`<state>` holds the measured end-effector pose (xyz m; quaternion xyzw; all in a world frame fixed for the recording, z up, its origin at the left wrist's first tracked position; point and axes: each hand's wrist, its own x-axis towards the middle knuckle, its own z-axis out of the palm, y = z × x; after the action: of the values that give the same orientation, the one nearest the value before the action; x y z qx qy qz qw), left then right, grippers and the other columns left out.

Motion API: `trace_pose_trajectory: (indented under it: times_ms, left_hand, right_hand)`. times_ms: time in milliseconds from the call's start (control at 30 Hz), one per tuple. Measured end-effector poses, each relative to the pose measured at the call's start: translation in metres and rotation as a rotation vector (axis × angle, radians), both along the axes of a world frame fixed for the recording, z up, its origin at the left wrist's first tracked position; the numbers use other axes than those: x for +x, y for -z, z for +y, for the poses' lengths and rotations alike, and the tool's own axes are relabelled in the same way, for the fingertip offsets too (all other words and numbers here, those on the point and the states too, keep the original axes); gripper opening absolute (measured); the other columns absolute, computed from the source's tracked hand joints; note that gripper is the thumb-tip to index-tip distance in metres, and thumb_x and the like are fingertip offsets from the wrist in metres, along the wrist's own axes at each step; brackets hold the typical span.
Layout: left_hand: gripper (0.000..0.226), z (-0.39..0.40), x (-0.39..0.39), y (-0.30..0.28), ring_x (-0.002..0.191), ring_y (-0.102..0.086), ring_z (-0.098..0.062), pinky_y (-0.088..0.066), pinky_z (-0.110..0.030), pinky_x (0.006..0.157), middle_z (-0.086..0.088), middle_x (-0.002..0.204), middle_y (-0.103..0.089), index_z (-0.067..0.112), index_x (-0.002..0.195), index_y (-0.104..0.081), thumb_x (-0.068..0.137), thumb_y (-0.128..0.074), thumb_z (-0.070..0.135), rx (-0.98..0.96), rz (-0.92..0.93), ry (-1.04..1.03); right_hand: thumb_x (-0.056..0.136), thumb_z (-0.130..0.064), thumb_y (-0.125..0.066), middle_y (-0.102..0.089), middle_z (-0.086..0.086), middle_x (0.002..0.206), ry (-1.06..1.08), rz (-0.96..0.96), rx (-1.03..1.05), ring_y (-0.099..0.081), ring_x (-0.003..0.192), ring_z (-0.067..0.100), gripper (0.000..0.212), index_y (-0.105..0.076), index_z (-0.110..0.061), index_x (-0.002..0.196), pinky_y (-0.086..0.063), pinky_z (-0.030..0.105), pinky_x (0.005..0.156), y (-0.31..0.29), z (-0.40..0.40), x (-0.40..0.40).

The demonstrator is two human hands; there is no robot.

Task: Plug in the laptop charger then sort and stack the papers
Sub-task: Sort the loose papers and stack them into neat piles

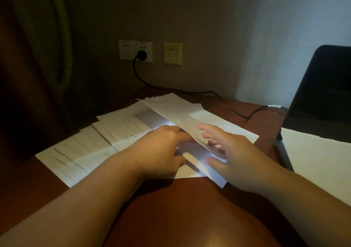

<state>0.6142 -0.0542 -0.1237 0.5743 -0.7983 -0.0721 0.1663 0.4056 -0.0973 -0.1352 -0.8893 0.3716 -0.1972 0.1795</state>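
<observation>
Two hands (191, 150) on the papers (191, 117) (fanned between them)

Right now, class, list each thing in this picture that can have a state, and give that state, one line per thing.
Charger plug: plugged into the wall socket.
Charger cable: lying across the desk toward the laptop.
Laptop: lid open, screen dark.
Printed papers: spread overlapping, not stacked.
Blank sheet: partly lifted, tilted.
Left hand: resting on the papers.
Right hand: open, fingers spread at the sheet.
</observation>
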Motion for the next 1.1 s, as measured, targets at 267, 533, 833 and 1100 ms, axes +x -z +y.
trace_pose_trajectory:
  times_ms: [267, 533, 833, 1100]
  left_hand:
    - [0.027, -0.011, 0.006, 0.008, 0.095, -0.062, -0.012, -0.051, -0.024, 0.076, 0.011, 0.103, -0.066, 0.032, 0.108, -0.075, 0.094, -0.064, 0.012, -0.238, 0.045, -0.099]
    - [0.035, -0.009, 0.007, 0.003, 0.117, -0.048, -0.016, -0.046, -0.030, 0.094, 0.004, 0.126, -0.053, 0.033, 0.124, -0.064, 0.090, -0.071, 0.032, -0.366, 0.146, -0.372]
    - [0.061, 0.000, 0.002, -0.004, 0.118, -0.045, -0.006, -0.041, -0.017, 0.087, 0.011, 0.135, -0.040, 0.039, 0.132, -0.047, 0.080, -0.077, 0.046, -0.388, 0.267, -0.406]
    - [0.074, 0.008, -0.018, 0.000, 0.142, -0.031, -0.008, -0.029, -0.047, 0.118, 0.023, 0.153, -0.035, 0.048, 0.140, -0.043, 0.075, -0.071, 0.068, 0.139, -0.060, -0.134]
  right_hand:
    - [0.072, -0.071, -0.058, -0.034, -0.061, 0.114, -0.128, -0.023, -0.003, -0.036, 0.114, -0.028, 0.055, -0.029, -0.075, 0.119, -0.037, -0.004, 0.074, -0.013, 0.015, 0.008]
    - [0.100, -0.015, -0.048, -0.067, -0.013, 0.118, 0.053, -0.025, -0.245, -0.062, 0.098, 0.002, 0.055, -0.039, -0.049, 0.141, -0.053, 0.013, 0.078, -0.002, 0.006, 0.006]
    - [0.098, -0.008, -0.051, -0.061, -0.013, 0.105, 0.462, -0.287, -0.305, -0.062, 0.080, 0.010, 0.059, -0.038, -0.053, 0.135, -0.055, 0.021, 0.065, -0.006, 0.001, 0.001]
    - [0.094, -0.005, -0.058, -0.059, -0.007, 0.081, 0.463, -0.338, -0.304, -0.058, 0.061, 0.010, 0.053, -0.040, -0.051, 0.113, -0.048, 0.014, 0.050, -0.010, 0.007, 0.005]
